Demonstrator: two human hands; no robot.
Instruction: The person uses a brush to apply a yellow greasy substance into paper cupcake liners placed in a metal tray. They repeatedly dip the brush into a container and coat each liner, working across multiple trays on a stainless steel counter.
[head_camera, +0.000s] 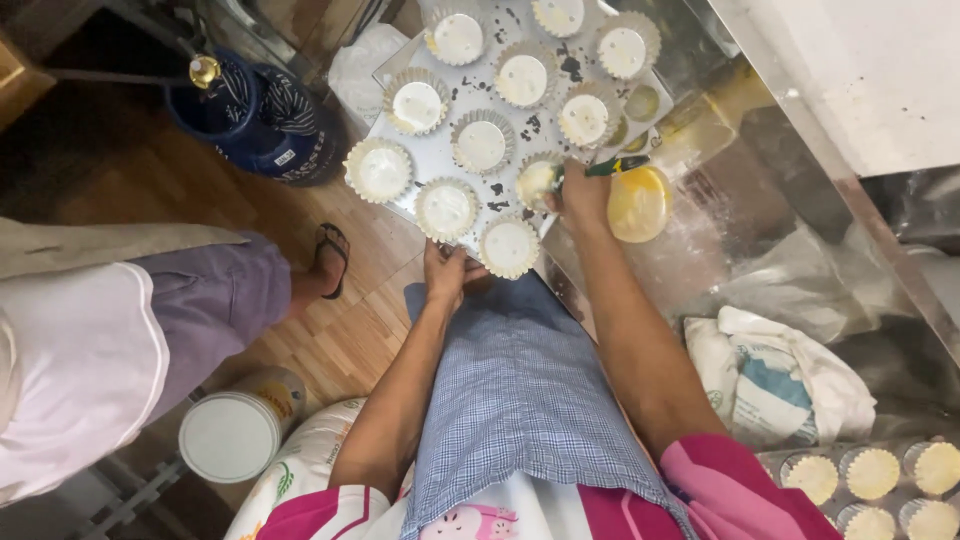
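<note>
Head view: looked straight down past a blue checked apron (520, 400) onto a flat metal tray (437, 160) at the edge of a steel desk (790, 210).
Left hand: the left hand (445, 272) gripped the tray's near edge, fingers curled under it, just beside the nearest cup.
Right hand: the right hand (582, 190) was closed, fingers pinching a green-handled spoon (600, 168) whose tip met the cup (536, 182) at the tray's right side.
Cups on tray: ten fluted paper cups of white batter, well spread, with dark specks between them.
Batter bowl: one yellow bowl (640, 203) sat on the desk just right of that hand.
Packages: one white and blue bag (780, 385) lay crumpled on the desk; one white-lidded round tin (237, 430) stood on the floor.
Second batch: five filled cups (872, 472) showed in the lower right corner.
Bystander: a person in purple trousers (215, 305) and sandals stood on the wooden floor at left.
</note>
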